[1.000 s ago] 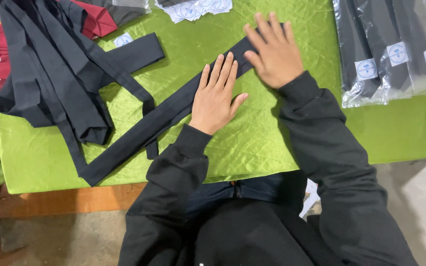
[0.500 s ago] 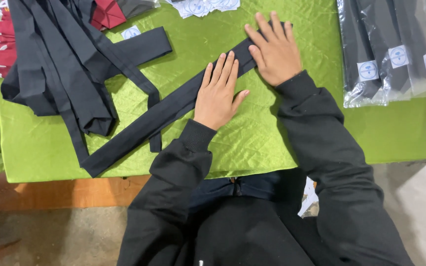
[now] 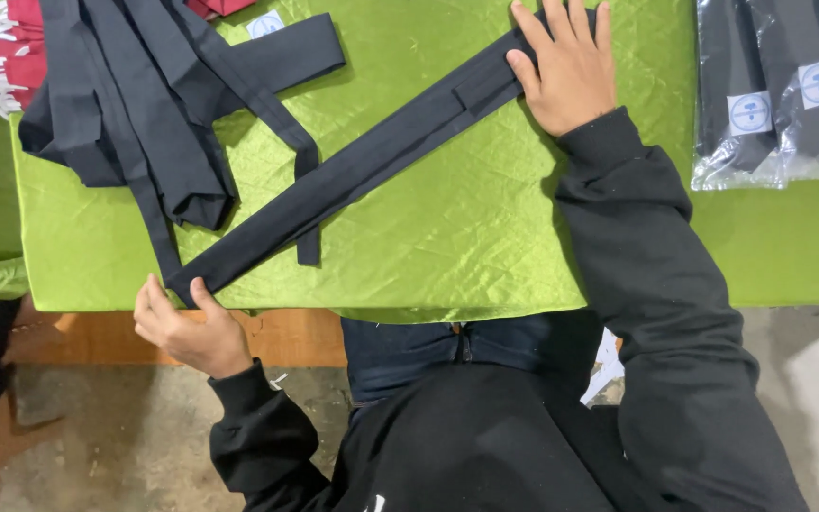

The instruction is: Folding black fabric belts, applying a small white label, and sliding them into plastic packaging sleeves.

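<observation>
1. On the green satin cloth (image 3: 447,237) covering the table, a long dark necktie (image 3: 353,171) lies flat, stretched on a diagonal.
2. At the right edge, clear plastic bags (image 3: 779,104) each hold folded dark fabric, and each carries a small white square label with a round blue mark; they lie side by side, well apart from the necktie.
3. At the upper left, a loose heap of dark ties (image 3: 135,114) sits unbagged, with red fabric (image 3: 7,57) beside it at the far corner.
4. The necktie's long axis runs from the near left edge of the cloth up to the far right. Its narrow tip points toward the near left corner; the wider part lies under my far hand.
5. My left hand (image 3: 182,327) sits at the near table edge, thumb and forefinger pinching the necktie's lower tip, other fingers curled.
6. My right hand (image 3: 571,71) lies palm down on the upper end of the necktie, fingers extended and slightly spread, pressing it flat to the cloth.
7. A short dark strap (image 3: 307,204) crosses the necktie near its middle.
</observation>
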